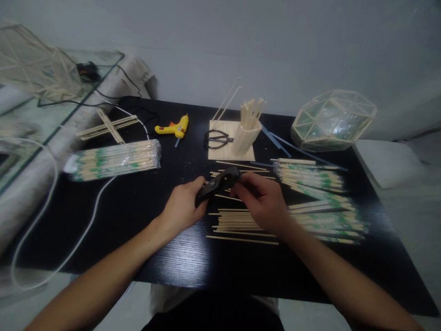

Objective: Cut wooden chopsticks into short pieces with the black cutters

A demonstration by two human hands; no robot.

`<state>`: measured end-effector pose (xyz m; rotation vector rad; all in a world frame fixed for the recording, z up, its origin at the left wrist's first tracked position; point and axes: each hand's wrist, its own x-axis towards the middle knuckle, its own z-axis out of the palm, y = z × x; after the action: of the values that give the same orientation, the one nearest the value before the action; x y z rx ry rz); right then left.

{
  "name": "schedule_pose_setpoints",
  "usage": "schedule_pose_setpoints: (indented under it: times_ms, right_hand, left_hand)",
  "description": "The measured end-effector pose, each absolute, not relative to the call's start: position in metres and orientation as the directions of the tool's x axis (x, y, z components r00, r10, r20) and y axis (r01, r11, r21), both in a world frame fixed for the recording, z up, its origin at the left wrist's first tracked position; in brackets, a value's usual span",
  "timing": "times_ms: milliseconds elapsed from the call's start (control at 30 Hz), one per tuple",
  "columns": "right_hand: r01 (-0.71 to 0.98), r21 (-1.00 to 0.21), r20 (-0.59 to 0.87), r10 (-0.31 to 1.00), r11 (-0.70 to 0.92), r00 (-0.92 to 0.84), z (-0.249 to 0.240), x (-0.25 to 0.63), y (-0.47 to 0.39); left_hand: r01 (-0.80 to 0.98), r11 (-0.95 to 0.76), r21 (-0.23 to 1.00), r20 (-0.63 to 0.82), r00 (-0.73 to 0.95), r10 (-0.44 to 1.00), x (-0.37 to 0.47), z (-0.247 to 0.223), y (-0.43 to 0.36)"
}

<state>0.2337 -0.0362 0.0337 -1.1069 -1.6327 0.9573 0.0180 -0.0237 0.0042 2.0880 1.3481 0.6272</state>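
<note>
Over the middle of the dark table, my left hand (186, 202) is wrapped round a black hand tool (220, 182) with a rounded, looped right end. Blur and shadow hide its exact kind. My right hand (263, 200) is closed, its fingertips pinched together at that rounded end. What they hold, if anything, is hidden. Loose thin wooden sticks (237, 220) lie under and in front of the hands. Just beyond is a square wooden base (215, 151) carrying a stick-built cup (245, 138) full of upright sticks, with black scissors (217, 139) beside it.
A yellow glue gun (174, 127) and a bagged stick bundle (117, 160) lie left on the black table (182, 257). Right are open stick packs (313, 177), clear glue sticks (275, 140) and a faceted frame (334, 120). A white cable (93, 216) loops at left.
</note>
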Motion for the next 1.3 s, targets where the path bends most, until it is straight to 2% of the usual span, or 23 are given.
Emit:
schedule_pose_setpoints:
  times_ms: [233,300,400,500,733,867,1300]
  right_hand:
    - [0.298,-0.905,0.243,0.944,0.304,-0.225,0.036,0.234,-0.037]
    - [0.224,-0.949,0.160,0.953,0.220,-0.257,0.039,0.235,-0.036]
    - [0.023,-1.000,-0.007,0.939,0.001,-0.343,0.042,0.238,-0.033]
    - [-0.016,-0.997,-0.064,0.903,-0.079,-0.425,0.044,0.242,-0.030]
    - [0.218,-0.961,0.105,0.950,0.173,-0.293,0.040,0.239,-0.032]
    - [0.289,-0.914,0.202,0.936,0.286,-0.288,0.040,0.236,-0.034]
    - [0.268,-0.903,0.221,0.898,0.335,-0.379,0.043,0.238,-0.031]
  left_hand:
    - [0.625,-0.371,0.686,0.153,0.375,0.914,0.017,-0.001,-0.022]
    - [0.615,-0.387,0.687,0.166,0.385,0.908,0.016,-0.002,-0.021]
    - [0.599,-0.419,0.682,0.188,0.409,0.893,0.014,-0.003,-0.020]
    - [0.583,-0.447,0.678,0.209,0.430,0.878,0.013,-0.004,-0.020]
    - [0.590,-0.405,0.699,0.202,0.380,0.903,0.014,-0.004,-0.020]
    - [0.575,-0.411,0.708,0.209,0.384,0.899,0.015,-0.004,-0.020]
    - [0.540,-0.425,0.726,0.205,0.420,0.884,0.014,-0.001,-0.021]
